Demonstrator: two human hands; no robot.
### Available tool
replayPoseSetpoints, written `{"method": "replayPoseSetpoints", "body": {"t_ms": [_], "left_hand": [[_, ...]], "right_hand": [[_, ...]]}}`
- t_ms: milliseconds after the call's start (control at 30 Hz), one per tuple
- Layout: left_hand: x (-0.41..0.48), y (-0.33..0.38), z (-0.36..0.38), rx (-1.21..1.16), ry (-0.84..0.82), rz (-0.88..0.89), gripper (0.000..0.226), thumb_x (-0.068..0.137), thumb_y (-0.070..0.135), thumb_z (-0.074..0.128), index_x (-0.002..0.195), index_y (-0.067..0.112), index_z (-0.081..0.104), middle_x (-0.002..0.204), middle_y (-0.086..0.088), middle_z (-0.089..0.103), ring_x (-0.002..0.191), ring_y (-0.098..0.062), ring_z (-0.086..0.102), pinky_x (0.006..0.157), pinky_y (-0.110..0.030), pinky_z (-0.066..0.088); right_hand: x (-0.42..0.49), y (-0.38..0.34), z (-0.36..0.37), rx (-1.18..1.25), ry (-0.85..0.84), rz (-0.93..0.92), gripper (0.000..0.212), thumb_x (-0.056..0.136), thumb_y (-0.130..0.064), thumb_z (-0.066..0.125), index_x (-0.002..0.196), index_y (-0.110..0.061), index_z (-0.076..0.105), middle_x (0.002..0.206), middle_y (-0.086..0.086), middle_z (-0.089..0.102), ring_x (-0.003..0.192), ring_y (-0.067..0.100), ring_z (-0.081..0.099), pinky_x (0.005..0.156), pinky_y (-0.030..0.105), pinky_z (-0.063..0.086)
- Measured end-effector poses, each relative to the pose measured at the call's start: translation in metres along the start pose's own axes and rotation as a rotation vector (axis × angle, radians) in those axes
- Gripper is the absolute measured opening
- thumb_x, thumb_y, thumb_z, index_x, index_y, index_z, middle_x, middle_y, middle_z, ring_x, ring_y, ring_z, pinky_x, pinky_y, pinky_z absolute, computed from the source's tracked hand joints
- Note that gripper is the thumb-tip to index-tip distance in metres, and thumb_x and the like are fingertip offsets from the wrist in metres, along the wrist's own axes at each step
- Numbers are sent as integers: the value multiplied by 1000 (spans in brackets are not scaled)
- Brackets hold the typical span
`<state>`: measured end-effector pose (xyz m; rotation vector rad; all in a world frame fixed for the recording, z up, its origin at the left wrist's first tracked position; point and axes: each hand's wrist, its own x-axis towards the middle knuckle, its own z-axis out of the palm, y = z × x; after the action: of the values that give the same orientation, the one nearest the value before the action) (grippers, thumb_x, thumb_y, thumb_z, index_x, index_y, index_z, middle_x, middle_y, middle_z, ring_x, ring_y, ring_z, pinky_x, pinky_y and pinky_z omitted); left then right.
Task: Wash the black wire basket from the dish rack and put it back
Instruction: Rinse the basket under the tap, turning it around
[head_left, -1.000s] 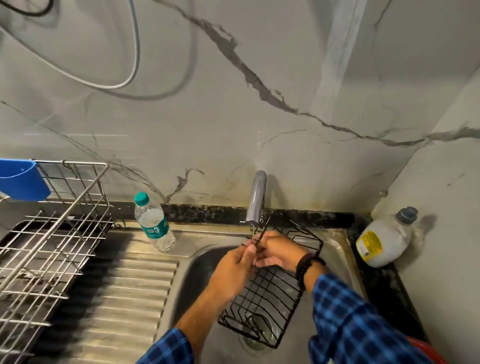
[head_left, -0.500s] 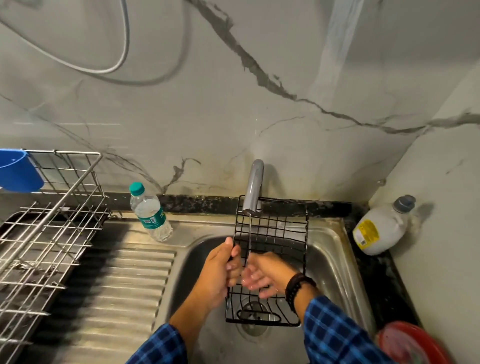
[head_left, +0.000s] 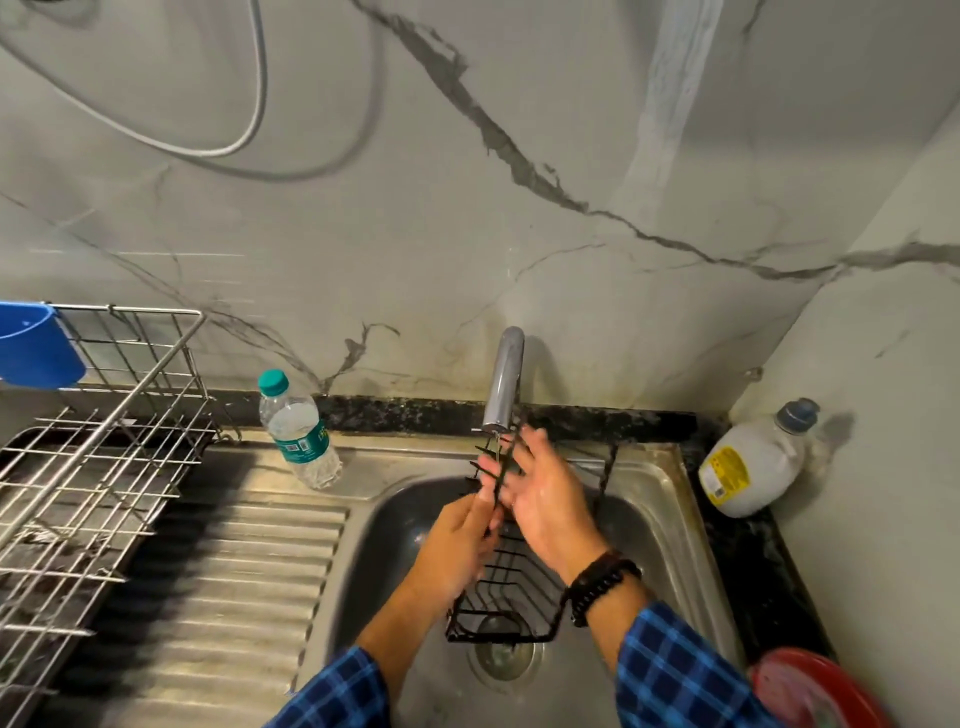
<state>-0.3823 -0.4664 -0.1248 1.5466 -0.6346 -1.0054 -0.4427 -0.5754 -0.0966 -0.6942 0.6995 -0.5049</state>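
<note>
The black wire basket (head_left: 506, 597) stands tilted on end over the steel sink (head_left: 670, 525), its top under the tap spout (head_left: 505, 384). My left hand (head_left: 457, 545) grips the basket's left side wire. My right hand (head_left: 545, 499) lies flat with fingers spread against the basket's upper wires, just below the spout. A thin trickle of water falls from the spout onto the wires. The metal dish rack (head_left: 98, 467) stands at the left on the counter.
A water bottle with a green cap (head_left: 298, 431) stands on the draining board (head_left: 223, 597) left of the sink. A white soap jug (head_left: 753, 462) sits at the right corner. A red bowl (head_left: 815, 691) is at bottom right. A blue cup (head_left: 34, 345) hangs on the rack.
The basket has turned from facing me flat to edge-on under the spout. My right hand rose from its lower middle to the upper wires, fingers spread.
</note>
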Motion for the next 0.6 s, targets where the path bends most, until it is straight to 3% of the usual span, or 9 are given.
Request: {"method": "replayPoseSetpoints", "body": {"t_ms": [67,167,233,300,367,433,467,533,600], "left_hand": [[0,-6,0,275,3,60,46,104,48,35,70,21,49,55,9,45,50,-10,38,52,-32,34],[-5,-10,1,590,-45,152,40,106,44,35,71,30,50,62,11,53,55,-4,46,61,-33,44],[-13,-4,4,646,-73,213,35,107,41,35,75,34,49,65,12,54,56,-2,49,62,-32,45],[-23,1,5,729,-102,292,28,107,41,34,86,34,51,71,12,58,61,-4,54,62,-31,46],[-33,3,6,947,-113,336,28,106,44,30,113,27,53,93,4,66,80,-17,64,69,-36,50],[-43,-3,2,1224,3,361,38,105,49,31,135,29,45,117,5,64,100,-20,65,76,-37,54],[-48,-7,-1,1279,104,450,42,102,54,35,137,33,44,120,10,63,103,-17,65,76,-35,56],[-56,-17,-8,1257,227,517,47,95,61,43,136,37,49,123,15,62,104,-13,63,76,-31,58],[-54,-27,-20,1140,356,425,56,94,67,43,140,35,50,133,16,55,118,-11,54,93,-31,53]], "right_hand": [[-6,-7,1,81,-9,21,42,101,-43,47,135,-18,52,135,7,59,105,35,69,92,50,53],[-14,-12,1,-105,135,-93,26,105,-33,47,120,-18,61,123,1,68,64,22,69,65,40,59],[-18,-11,-2,-124,174,-113,30,106,-36,42,117,-19,63,118,-1,72,54,18,62,58,36,57],[-23,-13,-5,-113,182,-108,38,106,-42,39,118,-18,64,113,0,75,56,18,62,56,36,57],[-27,-14,-10,-106,185,-112,42,106,-44,36,119,-17,65,112,1,75,77,22,69,66,40,60],[-30,-17,-14,-123,200,-110,42,107,-42,35,120,-16,66,113,1,75,105,23,67,84,46,56],[-31,-17,-17,-95,196,-104,42,107,-40,35,120,-14,65,113,3,75,110,24,66,89,46,55],[-32,-18,-21,8,154,-106,40,107,-36,36,120,-10,64,111,10,75,105,24,70,85,43,57],[-35,-20,-22,73,143,-143,38,107,-33,38,115,-8,66,99,11,75,85,20,73,77,36,58]]}}
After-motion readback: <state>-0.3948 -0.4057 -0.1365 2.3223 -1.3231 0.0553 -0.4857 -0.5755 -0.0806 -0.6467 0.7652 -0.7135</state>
